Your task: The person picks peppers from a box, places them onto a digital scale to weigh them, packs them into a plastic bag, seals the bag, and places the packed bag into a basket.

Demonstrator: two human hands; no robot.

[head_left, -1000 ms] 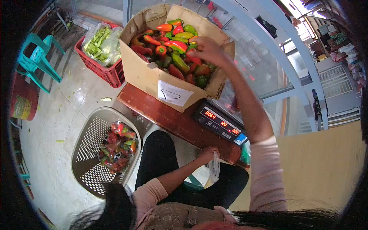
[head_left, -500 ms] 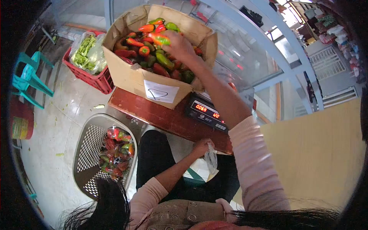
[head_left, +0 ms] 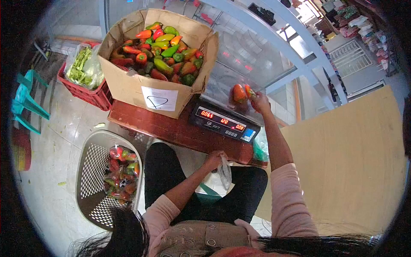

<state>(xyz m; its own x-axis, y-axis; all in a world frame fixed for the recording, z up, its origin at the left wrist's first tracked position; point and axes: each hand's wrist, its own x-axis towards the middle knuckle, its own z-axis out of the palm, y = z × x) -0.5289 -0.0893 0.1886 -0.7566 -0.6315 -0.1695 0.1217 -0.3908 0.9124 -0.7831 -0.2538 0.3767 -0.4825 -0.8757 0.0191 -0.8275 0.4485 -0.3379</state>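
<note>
My right hand (head_left: 260,103) is closed on a small orange and green pepper (head_left: 249,91), above the pan of the black digital scale (head_left: 224,122). Beside it, a reddish-orange pepper (head_left: 239,93) lies on the pan. The red display reads 0.065, 120 and 0.08. Over my lap, my left hand (head_left: 215,160) is closed on a clear plastic bag (head_left: 224,173) that hangs down. An open cardboard box (head_left: 124,83) full of red, orange and green peppers (head_left: 162,55) stands left of the scale on the reddish-brown bench (head_left: 141,124).
A beige perforated basket (head_left: 90,167) with bagged peppers (head_left: 122,171) stands on the floor at left. Behind it are a red crate (head_left: 85,95) with bagged greens and a teal chair (head_left: 28,103). Green plastic (head_left: 260,147) lies at the bench's right end, near a pale wooden board (head_left: 342,158).
My right hand has moved from the box to above the scale with a pepper. My left hand still holds the bag. The view has shifted, so the box appears farther left.
</note>
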